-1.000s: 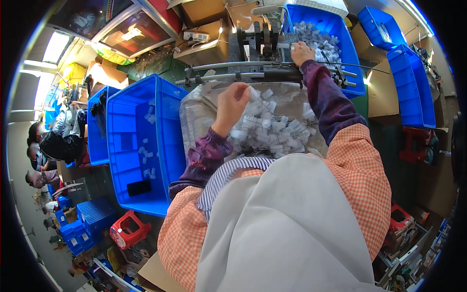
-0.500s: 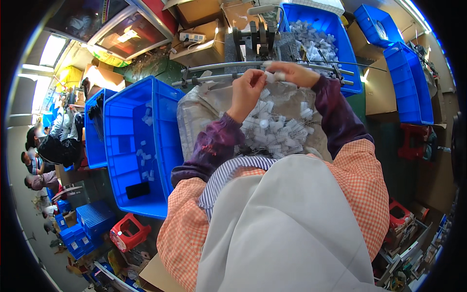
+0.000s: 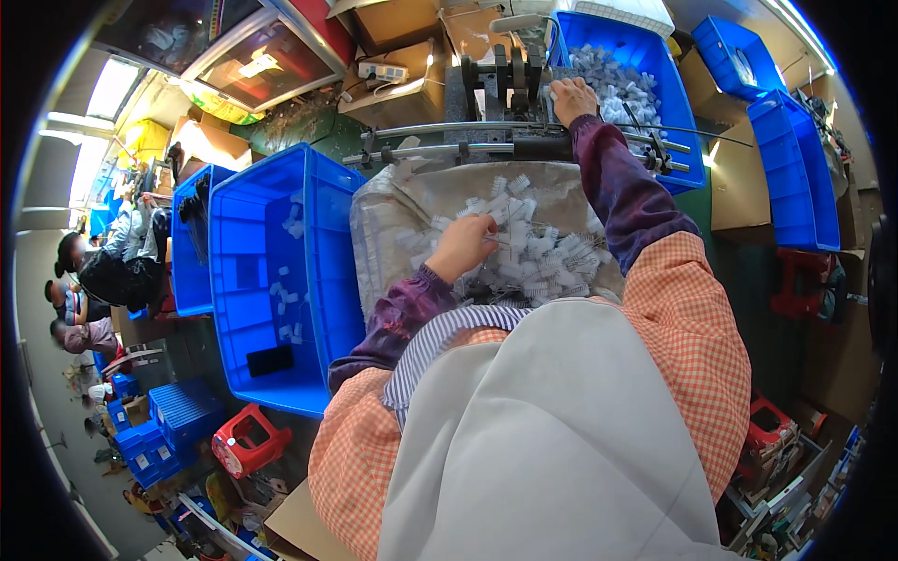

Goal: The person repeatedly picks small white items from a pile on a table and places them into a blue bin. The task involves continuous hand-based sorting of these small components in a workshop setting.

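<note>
A loose pile of small white bristled pieces with thin wires lies on a pale cloth-like sheet in front of me. My left hand is over the pile's left side, its thumb and fingers closed at the pieces; what is between the fingertips cannot be made out. Farther off, my right hand reaches to the right side of a dark metal machine. Its fingers curl down over the machine's block, and what they hold, if anything, is hidden.
Metal rails cross between the machine and the sheet. A blue bin full of white pieces stands behind right. On the left, another blue bin holds a few pieces and a dark flat object. A red stool stands lower left.
Both hands were together at the rails. My left hand has come back down to the pile, and my right hand has moved away and right to the machine's side.
</note>
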A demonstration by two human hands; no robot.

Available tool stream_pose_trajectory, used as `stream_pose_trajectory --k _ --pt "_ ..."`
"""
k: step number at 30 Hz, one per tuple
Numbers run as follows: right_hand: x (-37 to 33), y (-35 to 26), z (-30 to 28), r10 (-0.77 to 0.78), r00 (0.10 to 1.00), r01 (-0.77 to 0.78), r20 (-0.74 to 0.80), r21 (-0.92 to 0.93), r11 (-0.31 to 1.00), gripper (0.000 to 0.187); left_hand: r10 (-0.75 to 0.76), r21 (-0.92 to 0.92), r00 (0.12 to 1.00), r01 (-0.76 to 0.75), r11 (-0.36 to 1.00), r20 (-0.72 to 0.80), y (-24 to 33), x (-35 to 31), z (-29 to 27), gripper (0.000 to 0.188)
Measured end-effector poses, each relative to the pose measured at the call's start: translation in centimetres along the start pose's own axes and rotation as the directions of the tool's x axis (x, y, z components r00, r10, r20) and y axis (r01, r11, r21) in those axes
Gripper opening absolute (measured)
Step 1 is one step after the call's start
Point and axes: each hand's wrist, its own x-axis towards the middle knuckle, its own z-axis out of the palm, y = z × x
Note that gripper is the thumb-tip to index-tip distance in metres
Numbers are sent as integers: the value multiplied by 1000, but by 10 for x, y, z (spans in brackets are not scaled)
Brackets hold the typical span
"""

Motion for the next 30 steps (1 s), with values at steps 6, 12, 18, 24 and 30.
stream_pose_trajectory --k 6,12,18,24,30 --pt "1 2 6 14 1000 -15 12 64 998 16 27 -52 999 -28 998 -25 -2 2 -3 25" --pt "4 -3 -9 94 989 -105 115 91 990 21 49 -81 998 -52 995 -33 -4 1 -2 23" --pt "-7 5 -23 278 945 -264 174 -100 959 29 97 -144 992 -107 984 -80 -15 4 -5 22" --pt "-19 -7 -17 237 969 -233 75 -59 971 31 13 -226 991 -44 973 -136 -8 10 -21 21" --pt "-9 -48 -7 190 980 -187 64 -54 981 28 34 -229 981 -79 970 -192 10 14 -44 17"
